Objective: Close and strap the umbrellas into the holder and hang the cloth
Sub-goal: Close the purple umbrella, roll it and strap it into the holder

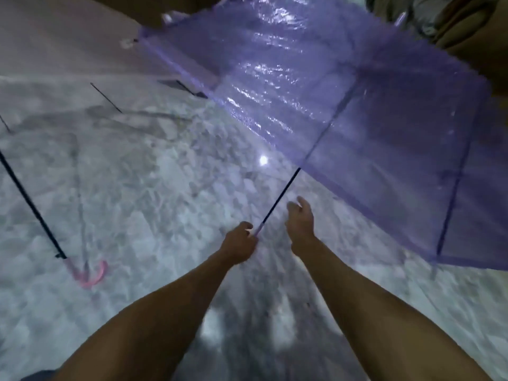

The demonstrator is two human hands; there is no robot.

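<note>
A purple see-through umbrella (343,111) is spread wide at the upper right, its dark shaft (283,195) slanting down toward me. My left hand (239,243) is closed around the purple handle at the shaft's lower end. My right hand (301,220) hovers just right of the shaft with fingers apart, holding nothing. A second, clear umbrella (82,111) with a pink curved handle (92,273) and a dark shaft (30,204) lies spread out at the left. No holder or cloth shows.
The ground (170,204) is pale grey speckled stone. Brownish and grey fabric shapes (461,26) sit at the top right corner, blurred. A dark band (154,9) runs along the top middle.
</note>
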